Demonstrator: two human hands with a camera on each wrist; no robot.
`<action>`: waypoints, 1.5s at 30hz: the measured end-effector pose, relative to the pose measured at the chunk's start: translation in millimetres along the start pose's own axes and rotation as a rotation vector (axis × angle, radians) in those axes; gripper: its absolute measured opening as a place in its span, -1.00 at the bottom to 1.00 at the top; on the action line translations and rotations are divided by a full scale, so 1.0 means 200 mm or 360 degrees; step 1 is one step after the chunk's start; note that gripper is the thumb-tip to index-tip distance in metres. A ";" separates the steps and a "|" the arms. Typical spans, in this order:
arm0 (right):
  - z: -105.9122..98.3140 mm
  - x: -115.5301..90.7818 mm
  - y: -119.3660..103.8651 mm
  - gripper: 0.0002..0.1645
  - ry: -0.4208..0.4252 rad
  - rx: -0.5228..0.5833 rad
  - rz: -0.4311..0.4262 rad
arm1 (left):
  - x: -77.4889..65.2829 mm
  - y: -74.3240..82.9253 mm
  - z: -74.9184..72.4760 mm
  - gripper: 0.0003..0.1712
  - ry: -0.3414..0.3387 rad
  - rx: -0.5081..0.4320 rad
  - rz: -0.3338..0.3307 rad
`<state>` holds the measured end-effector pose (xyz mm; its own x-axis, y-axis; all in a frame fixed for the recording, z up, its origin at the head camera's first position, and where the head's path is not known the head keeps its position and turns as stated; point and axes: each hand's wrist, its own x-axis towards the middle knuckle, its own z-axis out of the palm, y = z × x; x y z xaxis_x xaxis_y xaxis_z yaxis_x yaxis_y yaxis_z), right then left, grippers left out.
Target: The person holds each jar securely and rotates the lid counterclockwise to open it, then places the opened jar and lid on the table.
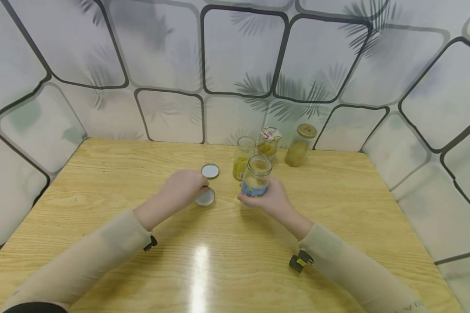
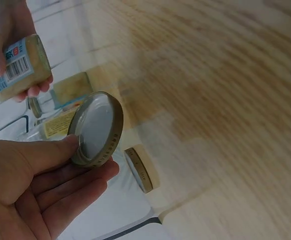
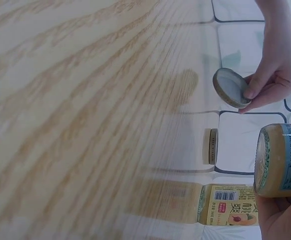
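My left hand [image 1: 185, 186] pinches a round jar lid [image 2: 98, 129] between thumb and fingers, its pale inside facing up, held above the table. A glass jar with a blue label [image 1: 254, 189] is in my right hand [image 1: 273, 201], with thumb and fingers wrapped around it. Its mouth is uncovered, and the left wrist view shows yellowish contents inside. A second lid [image 1: 210, 171] lies on the table, inner side up, just beyond my left hand. Behind the held jar stands an uncovered glass jar with a yellow label [image 1: 240, 167].
At the back stand a jar with a patterned lid [image 1: 267, 142] and, to its right, a taller jar with a gold lid [image 1: 300, 146]. The wooden table [image 1: 235, 261] meets a patterned backdrop [image 1: 243, 52] behind and at both sides.
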<state>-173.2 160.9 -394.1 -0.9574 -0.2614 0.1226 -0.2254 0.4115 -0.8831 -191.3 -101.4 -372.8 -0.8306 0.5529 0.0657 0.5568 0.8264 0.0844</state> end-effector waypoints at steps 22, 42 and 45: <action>0.01 0.00 -0.01 -0.44 0.0011 -0.0021 0.0040 | 0.01 -0.01 0.08 -0.88 -0.0060 -0.0049 -0.0052; 0.01 -0.01 0.00 -0.42 0.0003 -0.0026 0.0063 | 0.03 -0.01 0.09 -0.77 -0.0002 -0.0010 -0.0037; 0.01 -0.01 0.00 -0.40 0.0004 -0.0025 0.0071 | 0.03 -0.01 0.09 -0.77 -0.0006 0.0017 -0.0050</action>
<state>-170.1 159.7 -395.9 -0.9670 -0.2402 0.0847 -0.1855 0.4365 -0.8804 -198.0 -97.8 -390.3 -0.8477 0.5271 0.0593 0.5303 0.8444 0.0755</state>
